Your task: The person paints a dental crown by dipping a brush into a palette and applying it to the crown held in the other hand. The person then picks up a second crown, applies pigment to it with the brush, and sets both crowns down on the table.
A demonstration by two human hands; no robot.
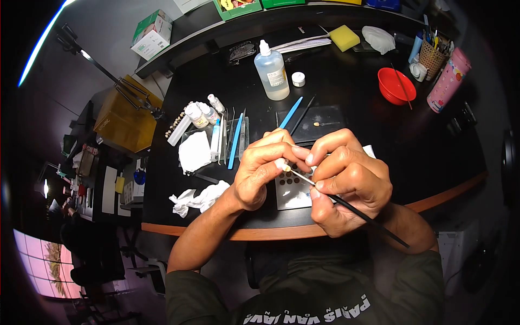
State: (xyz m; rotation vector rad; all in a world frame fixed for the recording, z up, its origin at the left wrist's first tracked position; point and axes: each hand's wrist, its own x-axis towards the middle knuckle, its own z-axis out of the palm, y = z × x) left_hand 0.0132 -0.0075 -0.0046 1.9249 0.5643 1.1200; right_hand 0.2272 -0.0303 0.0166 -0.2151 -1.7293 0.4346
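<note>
here, just above the white palette (292, 192) at the desk's near edge, the left hand (260, 173) pinches a tiny pale piece (281, 165) between thumb and fingertips. the right hand (346, 179), fingers pressed together, grips a thin black brush (357, 211) whose tip touches that piece. behind the palette lie blue tools (290, 112), and farther back a clear bottle (271, 73); a red bowl (396, 85) sits well to its right.

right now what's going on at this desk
A person sits at a dark desk. The left hand pinches a tiny pale piece at its fingertips. The right hand holds a thin black brush with its tip on that piece. Beneath the hands lies a white palette; a clear bottle and red bowl stand farther back.
</note>
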